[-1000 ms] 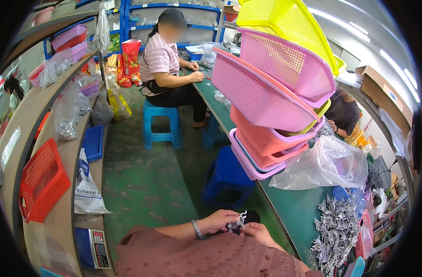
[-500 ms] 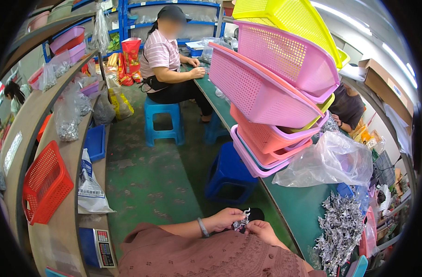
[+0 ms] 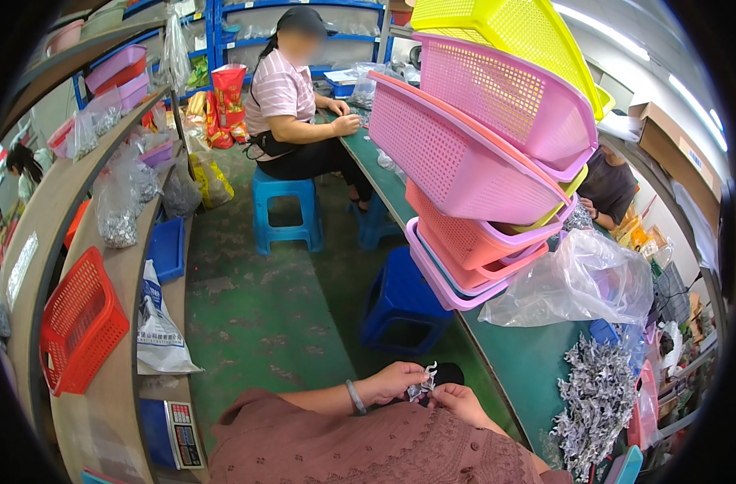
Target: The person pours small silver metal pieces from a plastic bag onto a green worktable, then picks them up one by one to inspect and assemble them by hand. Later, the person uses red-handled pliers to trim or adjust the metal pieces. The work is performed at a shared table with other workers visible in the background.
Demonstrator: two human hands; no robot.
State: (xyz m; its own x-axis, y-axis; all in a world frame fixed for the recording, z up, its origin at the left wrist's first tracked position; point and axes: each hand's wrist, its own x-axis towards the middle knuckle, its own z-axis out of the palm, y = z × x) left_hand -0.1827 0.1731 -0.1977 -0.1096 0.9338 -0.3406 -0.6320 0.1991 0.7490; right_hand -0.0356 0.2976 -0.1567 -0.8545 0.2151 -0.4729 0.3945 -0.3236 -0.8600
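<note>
Close in front of my lap, my left hand (image 3: 392, 382) pinches a small, shiny silver metal piece (image 3: 429, 373) of branching shape between thumb and fingers. Right beside it, my right hand (image 3: 458, 401) is closed on the lower part of the same cluster of silver metal. Whether this is one piece or several joined ones, I cannot tell. A bracelet circles my left wrist. On the green table (image 3: 509, 355) to my right lies a heap of similar silver metal pieces (image 3: 595, 403).
A tall, leaning stack of pink, orange and yellow plastic baskets (image 3: 473, 161) stands on the table beside a clear plastic bag (image 3: 573, 282). A blue stool (image 3: 404, 302) is under the table edge. Shelves with a red basket (image 3: 82, 323) line the left. A co-worker (image 3: 291, 105) sits farther off.
The view has shifted very slightly, so the basket stack and table appear a little farther right. My hands keep nearly the same pose, still on the silver metal.
</note>
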